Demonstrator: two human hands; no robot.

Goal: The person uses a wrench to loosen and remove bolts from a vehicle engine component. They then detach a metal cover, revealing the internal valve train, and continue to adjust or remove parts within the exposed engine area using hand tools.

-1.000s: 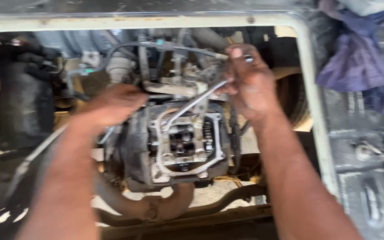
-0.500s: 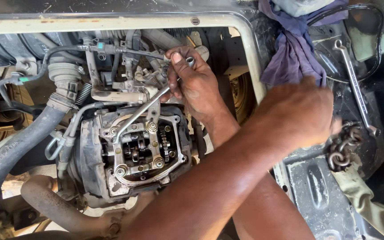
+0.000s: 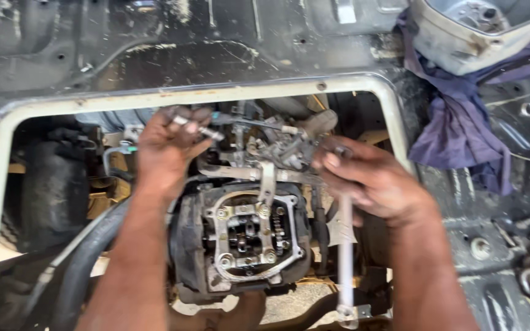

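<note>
The left hand (image 3: 165, 154) was closed around a small metal fitting (image 3: 200, 130) above the open cylinder head (image 3: 249, 239), which sat low in the white-rimmed hatch (image 3: 216, 95). The right hand (image 3: 372, 184) was clamped on a long wrench (image 3: 345, 257) hanging downward. That steel tool looked stiff, heavy and probably oily, best gripped mid-shank. Its upper end was hidden under the fingers; its lower end was cut off.

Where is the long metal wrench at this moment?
In the head view, the wrench hangs upright from the right hand, right of the open engine head.
</note>
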